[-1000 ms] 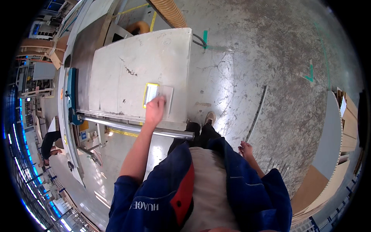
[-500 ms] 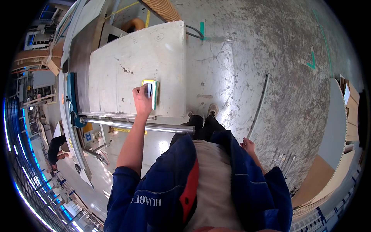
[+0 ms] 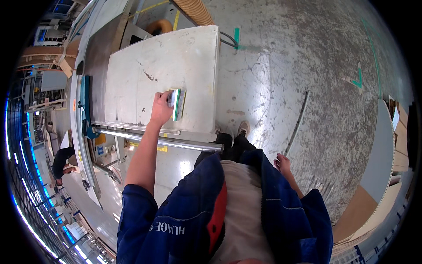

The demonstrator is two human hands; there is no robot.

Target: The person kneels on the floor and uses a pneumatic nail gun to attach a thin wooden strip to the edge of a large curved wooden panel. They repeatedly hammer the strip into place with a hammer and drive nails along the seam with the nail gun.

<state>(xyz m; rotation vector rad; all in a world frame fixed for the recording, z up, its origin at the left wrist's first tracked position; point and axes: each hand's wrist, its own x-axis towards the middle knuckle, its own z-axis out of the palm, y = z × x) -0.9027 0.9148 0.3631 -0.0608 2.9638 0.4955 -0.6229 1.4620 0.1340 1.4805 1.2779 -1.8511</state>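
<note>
The left hand (image 3: 162,105) pinches a flat, green-edged rectangle (image 3: 177,105) over scuffed tabletop (image 3: 193,57).

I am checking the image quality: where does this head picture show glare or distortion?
Head view: glare on the floor right of the white tabletop; a shiny highlight along the metal bar; fisheye bending of the grey board near the right rim; black corners.

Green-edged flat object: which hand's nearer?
Left. The left hand has its fingers on the left side of the green-edged flat object, above the pale tabletop; the right hand is well apart, off to its right above the floor.
</note>
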